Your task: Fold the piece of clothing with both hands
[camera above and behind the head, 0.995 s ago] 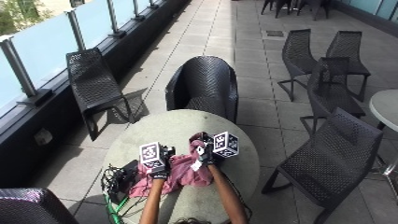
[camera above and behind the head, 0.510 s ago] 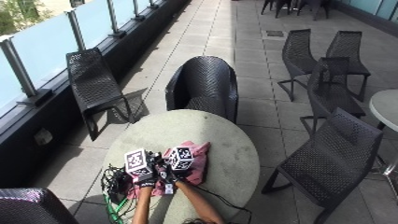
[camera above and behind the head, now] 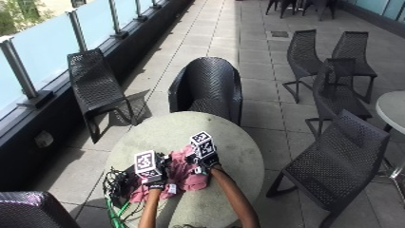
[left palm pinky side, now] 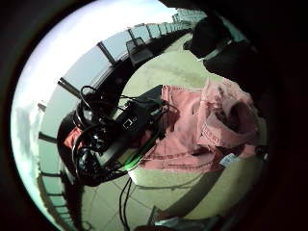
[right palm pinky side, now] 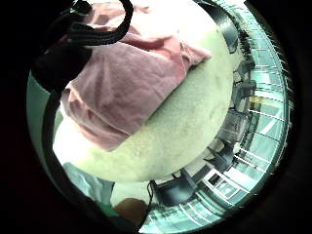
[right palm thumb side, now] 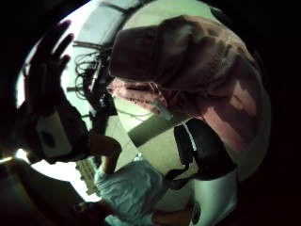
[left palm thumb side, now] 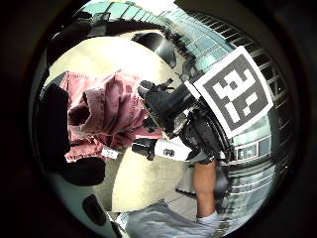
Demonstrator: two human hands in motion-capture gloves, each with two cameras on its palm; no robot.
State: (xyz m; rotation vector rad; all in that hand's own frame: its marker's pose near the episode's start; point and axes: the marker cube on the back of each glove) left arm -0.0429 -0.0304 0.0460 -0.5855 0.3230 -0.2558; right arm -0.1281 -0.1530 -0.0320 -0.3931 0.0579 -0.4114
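Note:
A pink garment lies bunched on the round table, near its front edge. My right hand is at the garment's right side and holds a raised fold of it; the cloth fills the right thumb side palm view. My left hand is at the garment's left edge. Seen from the right palm, the left hand has straight, spread fingers with no cloth in them. The left thumb side palm view shows the bunched cloth beside the right hand.
A black device with tangled cables sits on the table's left edge, touching the garment. A dark wicker chair stands behind the table, another to its right. The table's far half is bare.
Both hands came back from the table's middle toward the front edge, bringing the cloth over itself. Since half a second ago they have moved apart, the right hand going rightward.

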